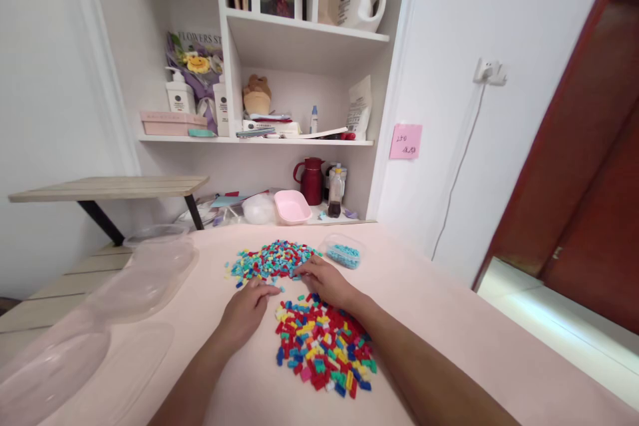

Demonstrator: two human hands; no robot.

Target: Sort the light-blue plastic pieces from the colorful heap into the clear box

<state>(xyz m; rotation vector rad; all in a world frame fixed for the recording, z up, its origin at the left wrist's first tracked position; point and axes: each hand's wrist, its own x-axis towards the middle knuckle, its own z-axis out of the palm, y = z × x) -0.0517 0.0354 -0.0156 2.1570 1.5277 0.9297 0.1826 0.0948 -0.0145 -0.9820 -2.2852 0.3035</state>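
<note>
A pile of small mixed-colour toy bricks (279, 256), many of them light blue, lies on the pink tabletop. My right hand (327, 281) reaches over its near right edge, fingertips touching or just above the bricks; no brick shows clearly between them. To the left, my left hand (244, 311) rests low with its index finger stretched out, close to a single light blue brick (282, 289). Nearer to me spreads a second pile of bricks (324, 343), mostly red, yellow, blue and green, partly behind my right forearm. A clear plastic box (360, 243) holding light blue bricks stands beyond my right hand.
Clear plastic containers and lids (144, 273) lie along the table's left side. A pink basin (293, 207), a dark red jug (312, 181) and a bottle with dark liquid (336, 193) stand at the back under the shelves. A small wooden stand (114, 188) is at the left.
</note>
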